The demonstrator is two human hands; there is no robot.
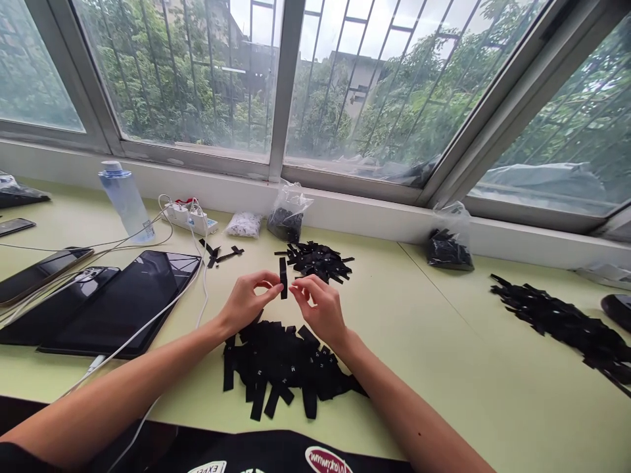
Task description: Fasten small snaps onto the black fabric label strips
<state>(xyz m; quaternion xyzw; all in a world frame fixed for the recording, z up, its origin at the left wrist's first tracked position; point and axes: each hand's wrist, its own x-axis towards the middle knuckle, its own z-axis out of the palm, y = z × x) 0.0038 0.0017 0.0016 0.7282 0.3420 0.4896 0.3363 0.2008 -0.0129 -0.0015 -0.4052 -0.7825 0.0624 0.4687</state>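
Note:
My left hand [249,301] pinches a short black fabric strip [283,269] upright between thumb and fingertips. Just to its right, my right hand [323,310] has its fingertips drawn together beside the strip; whether something tiny is in them cannot be made out. Below both hands lies a large heap of black strips [280,368], some with a small white "M" printed on them. Beyond my hands is a smaller pile of black strips [320,261].
At left are a tablet [133,302] with white cables, phones [42,276], a water bottle [127,203] and a power strip [190,217]. Bags of black pieces [287,220] stand near the window, beside a small white packet [244,225]. Another strip heap [562,322] is at right.

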